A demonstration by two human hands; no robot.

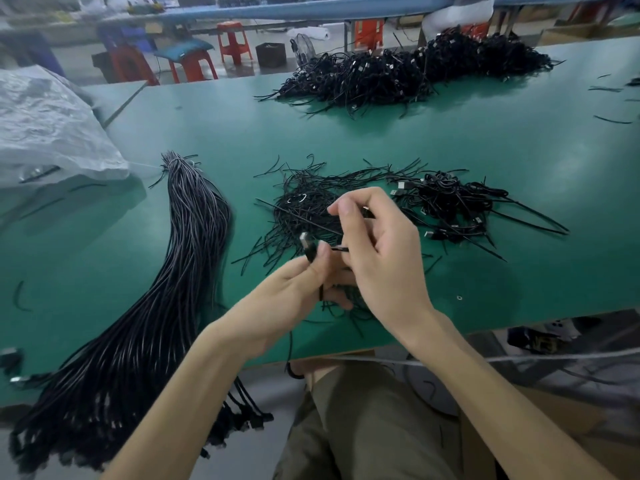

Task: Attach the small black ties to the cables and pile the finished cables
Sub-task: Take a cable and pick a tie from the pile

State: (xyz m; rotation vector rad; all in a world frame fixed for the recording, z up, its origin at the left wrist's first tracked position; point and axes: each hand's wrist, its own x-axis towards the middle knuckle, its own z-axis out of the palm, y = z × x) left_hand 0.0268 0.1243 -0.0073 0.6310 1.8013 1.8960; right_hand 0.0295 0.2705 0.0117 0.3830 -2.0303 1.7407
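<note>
The left hand (298, 285) is gripping a black cable with a silver plug (307, 247) over the green tabletop (491, 271) — the right hand (379, 251) is pinching a thin black tie (341, 249) right beside it.

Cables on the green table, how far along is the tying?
Done: coiled cables in the near pile and the big far pile look finished. In hand: the left hand holds one cable by its plug while the right hand pinches a tie. Left: the long bundle of straight cables, plus loose ties.
</note>
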